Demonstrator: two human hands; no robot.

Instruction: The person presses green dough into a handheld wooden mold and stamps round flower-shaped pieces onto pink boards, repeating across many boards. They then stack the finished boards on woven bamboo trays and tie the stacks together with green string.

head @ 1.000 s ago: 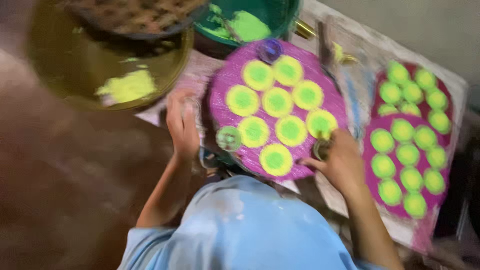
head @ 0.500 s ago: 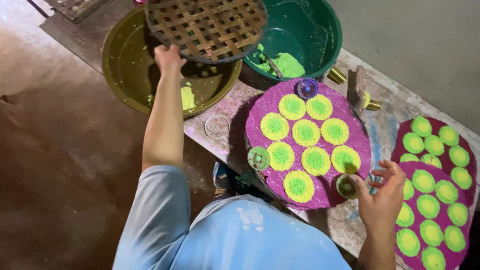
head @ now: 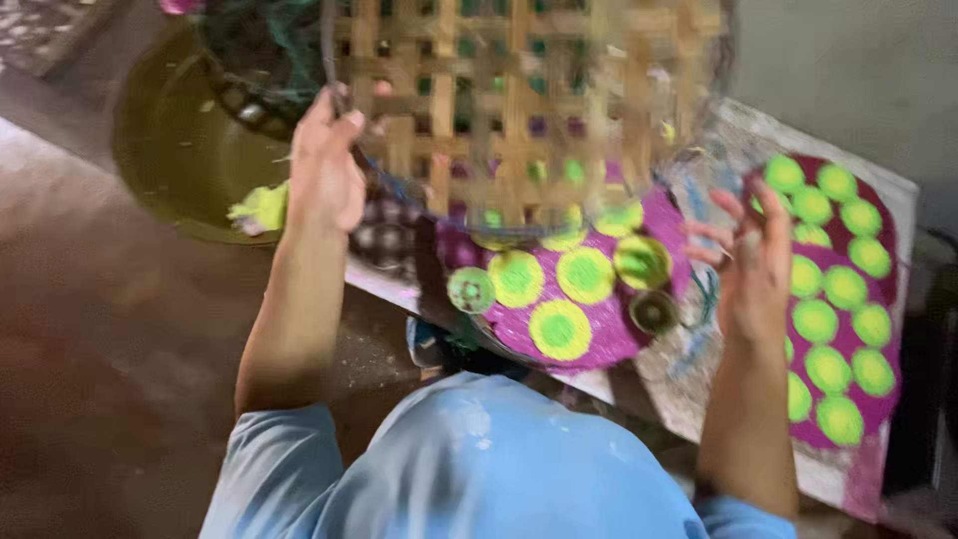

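Observation:
My left hand grips the left rim of a round woven bamboo lattice tray, held up over the table and blurred. My right hand is raised beside the tray's right edge with fingers spread, holding nothing. Under the lattice lies a round purple disc covered with yellow-and-green circles. A small round green stamp and a small dark cup rest at the disc's near edge.
Two more purple discs with green circles lie on the table to the right. A large olive basin holding yellow-green powder stands at the left. My light blue shirt fills the bottom.
The left hand has brought the lattice tray from above the basins toward me, over the purple disc. The right hand has risen from the disc's edge toward the tray's right side.

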